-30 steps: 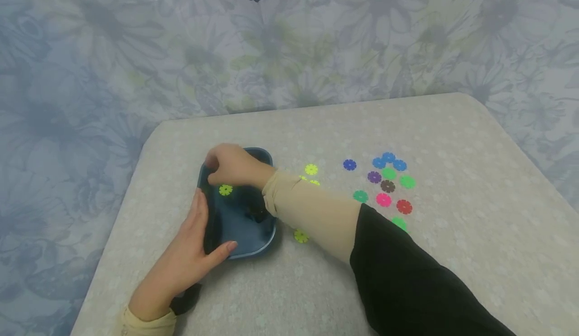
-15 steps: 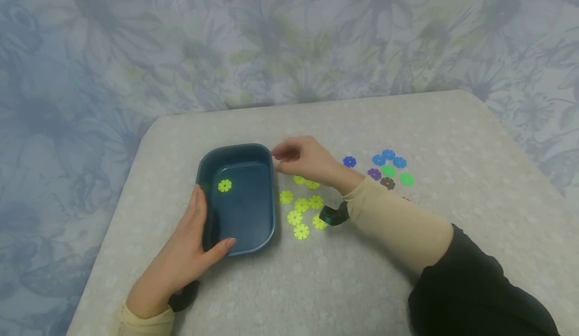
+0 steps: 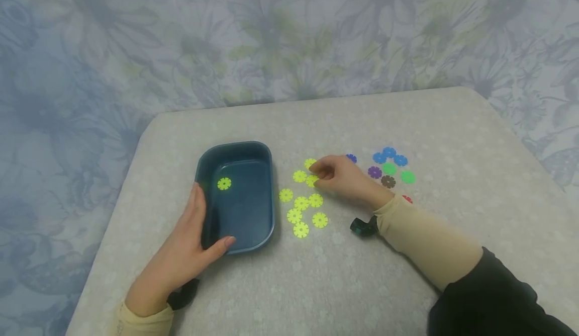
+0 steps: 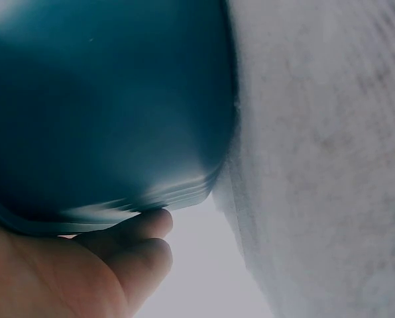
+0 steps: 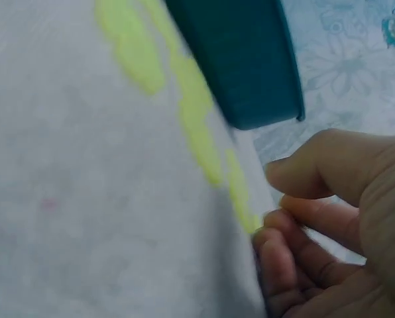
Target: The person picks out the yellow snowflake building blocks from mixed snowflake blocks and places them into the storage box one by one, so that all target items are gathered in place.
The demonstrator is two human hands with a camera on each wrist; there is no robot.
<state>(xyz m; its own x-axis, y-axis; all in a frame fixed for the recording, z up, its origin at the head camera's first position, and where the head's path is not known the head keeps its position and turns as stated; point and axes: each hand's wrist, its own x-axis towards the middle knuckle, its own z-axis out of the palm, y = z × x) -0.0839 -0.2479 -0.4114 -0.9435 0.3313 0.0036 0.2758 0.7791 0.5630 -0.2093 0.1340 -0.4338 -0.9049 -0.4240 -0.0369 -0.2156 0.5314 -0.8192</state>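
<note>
A dark blue plastic tray [image 3: 244, 215] sits on the left of the table, with one yellow slotted flower disc [image 3: 224, 183] on its floor. My left hand [image 3: 176, 260] grips the tray's near left corner, thumb over the rim and fingers along the outer wall; the left wrist view shows its fingertips [image 4: 159, 225] against that wall. Right of the tray lies a loose group of yellow flower discs [image 3: 301, 203]. Over the far end of that group is my right hand [image 3: 348, 180], fingers bent and fingertips right at a yellow disc [image 3: 311, 181]. Thumb and forefinger stand apart in the right wrist view.
Beyond my right hand lie blue discs [image 3: 389, 152], green discs [image 3: 408, 177], a purple disc [image 3: 375, 172] and a brown disc [image 3: 388, 181]. A red disc [image 3: 407, 199] is partly hidden by the right sleeve. The table [image 3: 280, 296] meets a flower-patterned backdrop [image 3: 298, 39] behind.
My right hand has moved out of the tray and rightward to the yellow discs, leaving one yellow disc inside. My left hand keeps its hold on the tray.
</note>
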